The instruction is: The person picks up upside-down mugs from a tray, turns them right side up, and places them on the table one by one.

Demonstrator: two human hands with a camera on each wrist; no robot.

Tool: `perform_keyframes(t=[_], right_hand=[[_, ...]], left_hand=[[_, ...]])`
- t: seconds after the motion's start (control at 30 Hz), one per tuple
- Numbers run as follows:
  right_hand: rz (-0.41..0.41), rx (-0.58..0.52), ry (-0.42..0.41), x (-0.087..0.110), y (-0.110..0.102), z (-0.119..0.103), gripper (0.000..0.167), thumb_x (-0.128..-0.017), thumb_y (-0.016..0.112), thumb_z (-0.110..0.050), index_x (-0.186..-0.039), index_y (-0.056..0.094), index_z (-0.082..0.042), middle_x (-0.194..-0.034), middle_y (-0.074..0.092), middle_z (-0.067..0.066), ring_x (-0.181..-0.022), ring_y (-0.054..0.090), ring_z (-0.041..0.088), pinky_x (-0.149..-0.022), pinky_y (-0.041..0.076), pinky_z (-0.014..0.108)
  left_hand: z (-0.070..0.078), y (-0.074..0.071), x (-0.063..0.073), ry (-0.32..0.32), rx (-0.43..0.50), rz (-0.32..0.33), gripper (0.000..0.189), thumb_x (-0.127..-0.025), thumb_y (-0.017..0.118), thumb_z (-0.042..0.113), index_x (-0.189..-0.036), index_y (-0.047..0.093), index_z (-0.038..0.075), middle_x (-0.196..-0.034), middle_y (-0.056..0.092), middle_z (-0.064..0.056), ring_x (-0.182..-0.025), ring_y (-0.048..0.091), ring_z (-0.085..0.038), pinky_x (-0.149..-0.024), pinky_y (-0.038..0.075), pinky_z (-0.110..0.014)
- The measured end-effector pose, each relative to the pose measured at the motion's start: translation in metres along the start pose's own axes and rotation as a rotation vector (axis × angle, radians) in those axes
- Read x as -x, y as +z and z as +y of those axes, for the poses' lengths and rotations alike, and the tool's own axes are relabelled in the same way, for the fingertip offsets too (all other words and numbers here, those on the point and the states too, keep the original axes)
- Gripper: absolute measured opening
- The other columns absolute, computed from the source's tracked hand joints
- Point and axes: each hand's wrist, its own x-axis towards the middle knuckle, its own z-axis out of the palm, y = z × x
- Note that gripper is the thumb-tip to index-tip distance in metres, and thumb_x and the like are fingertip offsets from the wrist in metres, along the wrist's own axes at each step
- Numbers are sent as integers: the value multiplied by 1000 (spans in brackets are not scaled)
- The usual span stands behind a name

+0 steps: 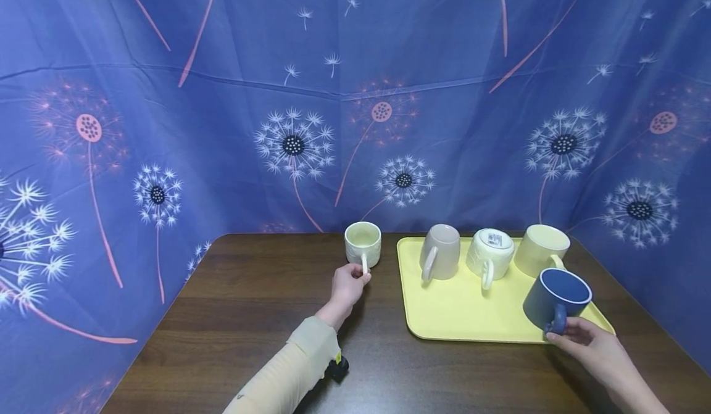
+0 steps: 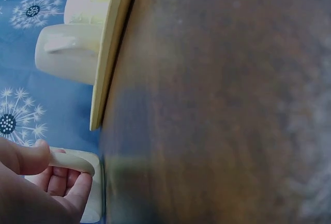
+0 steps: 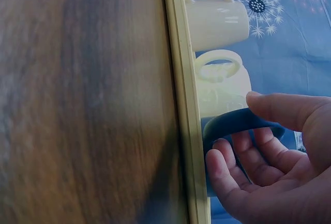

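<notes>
A pale green mug (image 1: 355,250) stands upright on the brown table, left of the yellow tray (image 1: 444,327). My left hand (image 1: 349,287) grips its handle (image 2: 72,161) between thumb and curled fingers. Over the tray's front right part, a navy blue mug (image 1: 550,303) has its white-edged mouth up and leans slightly. My right hand (image 1: 594,343) holds that mug's handle (image 3: 235,122), thumb on top and fingers curled beneath. Whether the blue mug's base touches the tray cannot be told. Part of its body is hidden by my hand in the right wrist view.
Along the tray's back stand a greyish mug (image 1: 444,250) and a white mug (image 1: 491,256), both upside down, and a cream mug (image 1: 536,256) behind the blue one. A blue dandelion-print cloth (image 1: 344,155) hangs behind the table (image 1: 222,315).
</notes>
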Motion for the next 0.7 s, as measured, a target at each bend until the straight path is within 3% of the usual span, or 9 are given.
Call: perform_keyframes(t=[0.2,0.43,0.7], right_hand=[[14,69,2,0,-1,-2,31,-81,74,-30,-94,66,-3,-81,67,-4,-71,45,-12,-59,35,17],[18,76,-5,-2,-1,0,32,-81,74,-31,-95,67,-3,-82,68,-3,-73,44,-15,-60,35,16],[80,84,-68,0,1,6,29,-79,76,-29,-93,69,-6,-78,68,-12,-75,43,-20,-61,34,16]], left_hand=[[2,-3,1,-14,73,-41,11,-80,69,0,-90,68,-5,-81,64,-10,-74,54,-14,-65,42,-25],[-9,-8,-2,89,127,-82,6,-80,68,0,-86,69,0,-78,66,-7,-73,58,-14,-63,44,-24],[5,-13,8,-18,102,-82,22,-79,63,-4,-101,65,-9,-93,67,-17,-84,59,-17,-75,45,-27]])
